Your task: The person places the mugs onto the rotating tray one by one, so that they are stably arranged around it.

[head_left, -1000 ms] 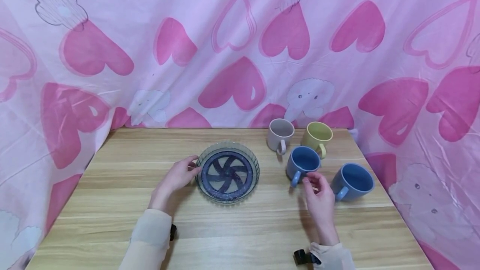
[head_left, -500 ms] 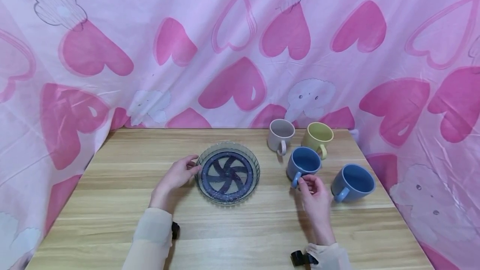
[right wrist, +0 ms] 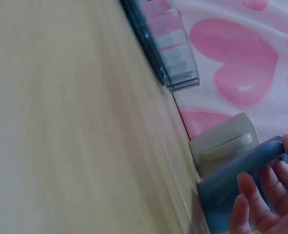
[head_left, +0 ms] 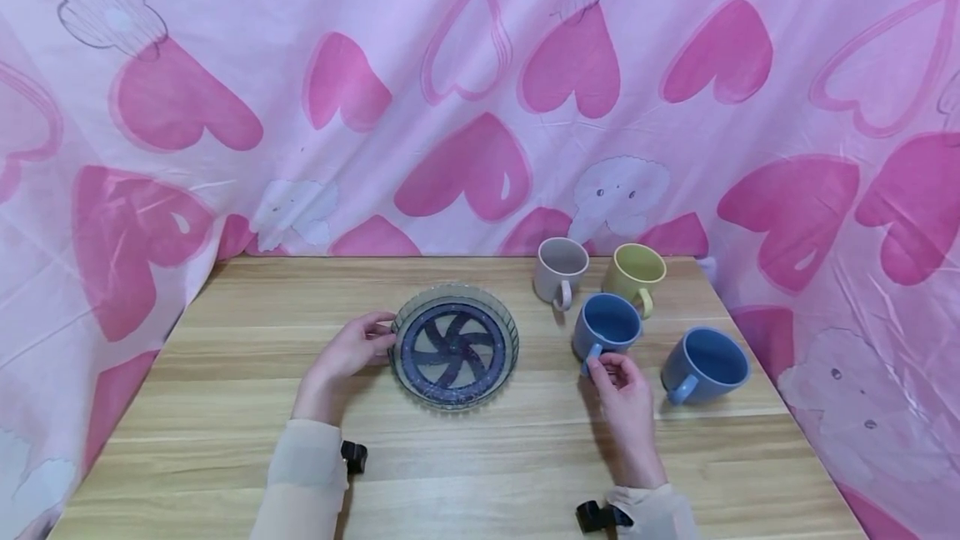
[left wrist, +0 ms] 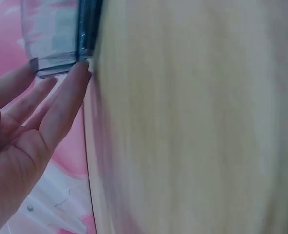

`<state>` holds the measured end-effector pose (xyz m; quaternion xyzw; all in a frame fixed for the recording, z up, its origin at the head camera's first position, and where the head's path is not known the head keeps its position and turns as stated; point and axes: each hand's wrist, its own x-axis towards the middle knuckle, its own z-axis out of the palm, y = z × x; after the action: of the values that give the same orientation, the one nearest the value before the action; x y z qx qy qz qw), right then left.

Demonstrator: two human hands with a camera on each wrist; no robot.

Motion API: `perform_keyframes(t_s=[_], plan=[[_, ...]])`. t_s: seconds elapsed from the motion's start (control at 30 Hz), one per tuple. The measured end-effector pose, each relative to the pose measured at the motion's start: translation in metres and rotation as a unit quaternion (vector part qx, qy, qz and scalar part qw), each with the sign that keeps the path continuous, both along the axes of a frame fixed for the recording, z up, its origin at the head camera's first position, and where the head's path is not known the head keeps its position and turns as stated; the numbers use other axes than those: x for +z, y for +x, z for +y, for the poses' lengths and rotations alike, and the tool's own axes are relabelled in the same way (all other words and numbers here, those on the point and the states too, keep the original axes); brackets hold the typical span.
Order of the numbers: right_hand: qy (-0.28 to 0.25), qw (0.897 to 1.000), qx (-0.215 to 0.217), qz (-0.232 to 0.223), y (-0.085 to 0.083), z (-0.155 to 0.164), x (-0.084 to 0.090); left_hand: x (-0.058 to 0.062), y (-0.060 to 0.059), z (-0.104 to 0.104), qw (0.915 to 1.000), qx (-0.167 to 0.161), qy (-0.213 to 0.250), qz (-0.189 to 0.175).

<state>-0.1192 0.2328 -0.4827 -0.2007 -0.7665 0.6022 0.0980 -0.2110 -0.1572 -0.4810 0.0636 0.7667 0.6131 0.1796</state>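
A round glass plate (head_left: 453, 346) with a dark pinwheel pattern lies mid-table. My left hand (head_left: 348, 352) rests beside its left rim, straight fingertips (left wrist: 80, 73) touching the plate's edge (left wrist: 56, 34). To the right stands a blue mug (head_left: 607, 322), handle turned toward me. My right hand (head_left: 621, 386) is at that handle; in the right wrist view its thumb and curled fingers (right wrist: 254, 200) close on the blue handle (right wrist: 241, 168).
A second blue mug (head_left: 705, 363) stands right of my right hand, with a beige mug (head_left: 561, 267) and a yellow mug (head_left: 636, 272) behind. A pink heart-print sheet (head_left: 480, 90) walls the wooden table (head_left: 487, 457) at back and sides.
My right hand has moved left and forward from between the two blue mugs to the nearer mug's handle and taken hold of it. The left hand has stayed at the plate's rim.
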Motion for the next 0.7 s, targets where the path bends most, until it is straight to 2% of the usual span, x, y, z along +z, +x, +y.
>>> perform_keyframes(t_s=[0.1, 0.3, 0.47, 0.63, 0.7], plan=[[-0.022, 1.000, 0.001, -0.001, -0.002, -0.001, 0.000, 0.000, 0.001, -0.002, 0.9998, -0.004, 0.019, -0.010], [-0.023, 1.000, -0.006, -0.003, -0.004, -0.005, -0.001, 0.000, 0.004, -0.003, 0.9995, -0.013, 0.025, -0.013], [-0.019, 1.000, -0.004, -0.009, -0.005, -0.006, -0.004, 0.002, 0.005, -0.001, 0.9997, 0.003, 0.020, -0.015], [-0.013, 1.000, -0.008, -0.014, -0.005, -0.009, -0.006, 0.002, 0.007, -0.001, 0.9999, -0.001, 0.013, -0.005], [-0.004, 1.000, -0.014, -0.007, -0.005, -0.010, -0.007, 0.003, 0.007, -0.002, 0.9998, -0.006, -0.013, 0.017]])
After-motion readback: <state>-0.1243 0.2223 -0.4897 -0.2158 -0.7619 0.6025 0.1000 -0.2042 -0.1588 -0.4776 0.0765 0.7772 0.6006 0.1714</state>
